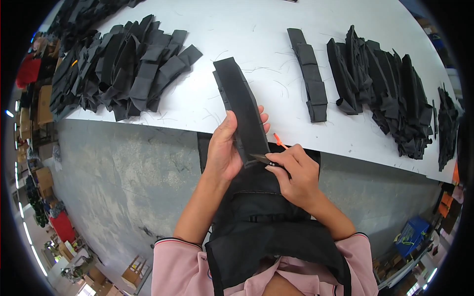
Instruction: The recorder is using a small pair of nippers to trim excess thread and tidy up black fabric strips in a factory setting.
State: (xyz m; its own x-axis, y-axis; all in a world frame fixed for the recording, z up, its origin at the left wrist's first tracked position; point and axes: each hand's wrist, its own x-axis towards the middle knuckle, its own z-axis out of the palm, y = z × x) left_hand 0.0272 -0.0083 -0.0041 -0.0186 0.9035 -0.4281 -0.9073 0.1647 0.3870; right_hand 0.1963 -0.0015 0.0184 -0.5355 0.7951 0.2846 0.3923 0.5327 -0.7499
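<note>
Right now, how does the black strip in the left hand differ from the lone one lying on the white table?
The held strip is in the left hand, snips at its lower end; the lone strip lies on the table. The held strip shows a mostly plain face, while the lone strip shows a row of overlapping flaps. Both are long, narrow and black.

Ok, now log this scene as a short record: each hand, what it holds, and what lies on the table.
Left hand: holds a long black fabric strip
Right hand: holds small dark-handled metal snips, at the strip's lower end
Surface: white table
Table left: heap of black fabric strips
Table right: single black panelled strip, then more heaped black strips
</note>
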